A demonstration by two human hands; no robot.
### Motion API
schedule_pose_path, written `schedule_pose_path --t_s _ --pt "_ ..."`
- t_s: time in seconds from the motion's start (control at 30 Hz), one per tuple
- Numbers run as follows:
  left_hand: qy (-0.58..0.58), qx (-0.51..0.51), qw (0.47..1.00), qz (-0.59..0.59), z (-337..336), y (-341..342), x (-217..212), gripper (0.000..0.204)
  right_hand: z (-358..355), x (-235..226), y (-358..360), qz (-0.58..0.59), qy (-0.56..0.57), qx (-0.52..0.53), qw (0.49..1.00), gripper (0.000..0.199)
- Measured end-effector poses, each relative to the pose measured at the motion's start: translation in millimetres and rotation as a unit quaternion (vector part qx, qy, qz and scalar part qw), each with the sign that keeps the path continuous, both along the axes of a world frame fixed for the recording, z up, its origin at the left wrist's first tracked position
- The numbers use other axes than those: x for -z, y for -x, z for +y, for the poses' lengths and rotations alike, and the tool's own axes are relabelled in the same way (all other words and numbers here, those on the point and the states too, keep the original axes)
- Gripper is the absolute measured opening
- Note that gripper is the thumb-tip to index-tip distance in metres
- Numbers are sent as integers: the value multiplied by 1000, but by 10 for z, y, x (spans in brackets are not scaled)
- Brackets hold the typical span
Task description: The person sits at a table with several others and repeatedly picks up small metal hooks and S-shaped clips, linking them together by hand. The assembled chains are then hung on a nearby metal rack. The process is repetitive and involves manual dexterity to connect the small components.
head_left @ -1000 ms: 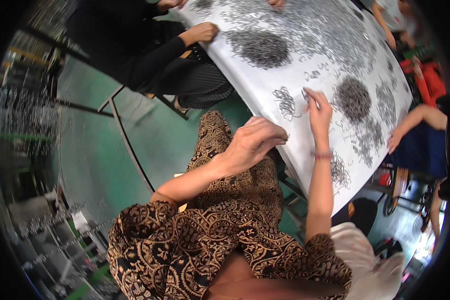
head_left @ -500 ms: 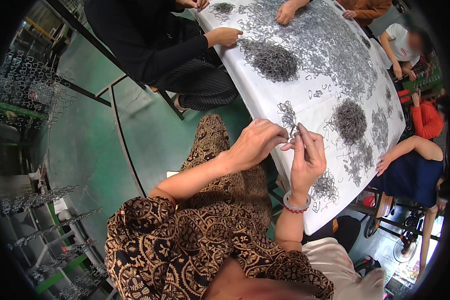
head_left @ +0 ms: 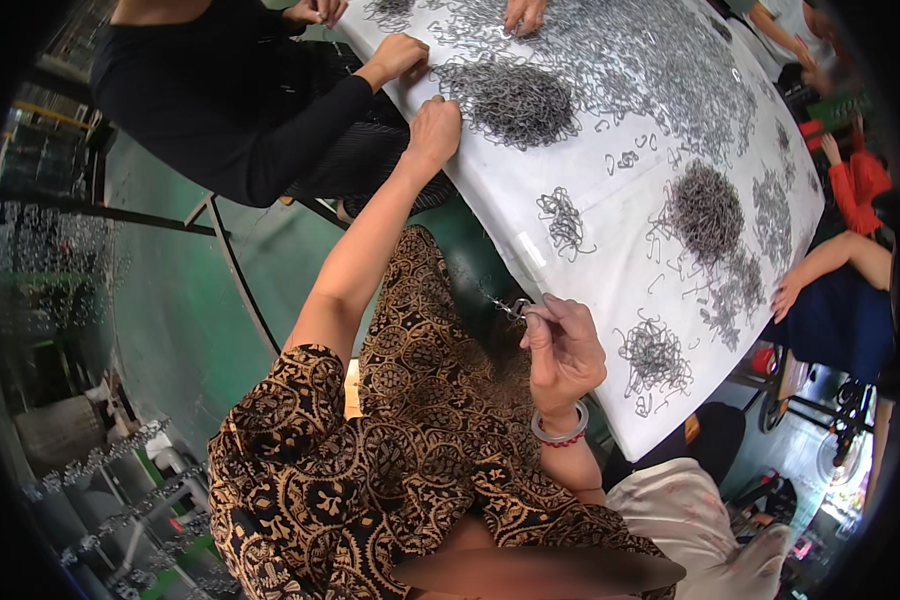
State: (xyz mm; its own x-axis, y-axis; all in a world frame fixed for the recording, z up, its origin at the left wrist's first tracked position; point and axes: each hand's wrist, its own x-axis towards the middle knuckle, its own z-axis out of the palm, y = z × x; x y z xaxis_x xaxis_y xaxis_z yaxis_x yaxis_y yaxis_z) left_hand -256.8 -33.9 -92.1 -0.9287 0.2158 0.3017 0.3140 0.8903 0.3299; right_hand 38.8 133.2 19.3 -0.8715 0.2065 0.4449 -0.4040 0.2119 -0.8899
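My right hand [head_left: 567,350], a bracelet at its wrist, is closed with thumb and fingers pinching a few small bent metal hooks [head_left: 515,308] that stick out leftward, just off the table's near edge. My left hand [head_left: 436,132] is stretched far forward, its fingers curled in at the left edge of the white-covered table [head_left: 590,200]. Beside it lies a dense dark heap of the same metal hooks [head_left: 520,103]. Whatever its fingers hold is hidden from view. A small loose cluster of hooks [head_left: 563,222] rests on the table between my two hands.
More heaps lie on the table, including a round dark pile [head_left: 705,212] and a nearer small pile [head_left: 655,360]. A wide spread of hooks [head_left: 660,80] covers the far part. A person in black [head_left: 220,100] sits at the left. Other people's hands reach over other edges.
My hands have parted: the left has gone forward to the large heap's edge, and the right has drawn back and down with the hooks. The view has shifted slightly.
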Motion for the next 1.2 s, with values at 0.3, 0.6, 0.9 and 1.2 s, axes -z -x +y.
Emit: schedule_pose_path --t_s 0.3,0.6,0.9,1.2 --pt "-281 20 956 85 241 -319 -303 11 12 -14 -83 -5 37 47 998 27" --pt "-192 238 941 -145 1014 -1113 -21 14 87 75 -67 46 39 38 997 32" --pt "-75 95 992 -26 312 -122 116 16 130 11 -92 24 61 70 995 28" --pt "44 254 964 72 196 137 205 22 181 40 -3 5 70 76 995 27"
